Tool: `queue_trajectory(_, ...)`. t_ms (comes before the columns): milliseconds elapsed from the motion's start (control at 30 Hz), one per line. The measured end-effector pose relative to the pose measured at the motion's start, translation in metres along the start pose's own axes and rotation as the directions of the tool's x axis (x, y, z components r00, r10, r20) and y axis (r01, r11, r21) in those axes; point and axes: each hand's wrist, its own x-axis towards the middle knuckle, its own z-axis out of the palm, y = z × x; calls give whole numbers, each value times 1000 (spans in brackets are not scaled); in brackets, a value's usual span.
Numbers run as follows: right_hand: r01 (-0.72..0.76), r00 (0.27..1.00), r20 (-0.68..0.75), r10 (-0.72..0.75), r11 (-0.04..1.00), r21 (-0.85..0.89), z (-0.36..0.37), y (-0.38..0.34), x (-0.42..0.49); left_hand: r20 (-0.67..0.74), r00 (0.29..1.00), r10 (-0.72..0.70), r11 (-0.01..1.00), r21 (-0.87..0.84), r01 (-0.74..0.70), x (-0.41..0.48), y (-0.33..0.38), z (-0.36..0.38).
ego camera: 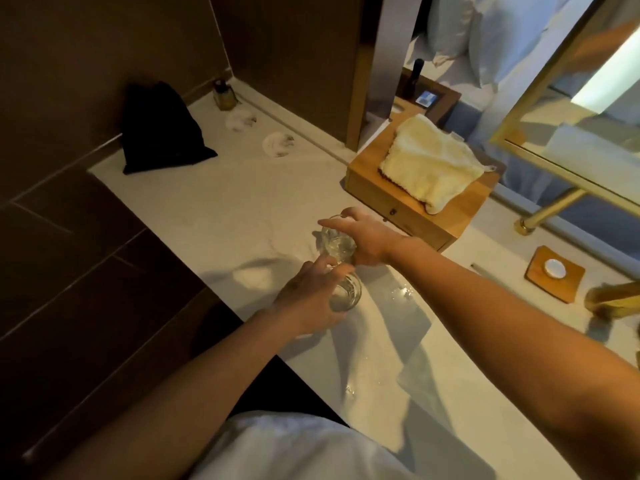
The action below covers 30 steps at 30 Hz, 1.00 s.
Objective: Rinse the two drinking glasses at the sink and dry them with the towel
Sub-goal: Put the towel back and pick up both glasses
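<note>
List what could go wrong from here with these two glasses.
1. The far glass in the right grip and the near glass in the left grip are very close together; they may knock and chip.
2. Water drops lie on the white counter; a glass set there might slide.
3. The towel lies apart on the wooden box, and both grips are full.
</note>
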Motion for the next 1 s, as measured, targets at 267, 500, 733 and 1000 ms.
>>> queue_trajectory(267,-37,994,-100,45,996,80,11,15,-5,-8,1000,-19,999,-37,19,-2,-28,-17)
queue_trajectory(500,-60,936,-193,295,671,739,43,30,-23,-58,964,-261,715,-683,152,-13,-60,2)
queue_trajectory(733,-84,869,-97,485,338,937,77,15,-19,-180,891,-418,689,-701,182,-12,-52,40)
queue_trajectory(1000,-57,880,-119,459,350,935,68,11,-23,-195,884,-424,666,-729,158,-7,-42,19)
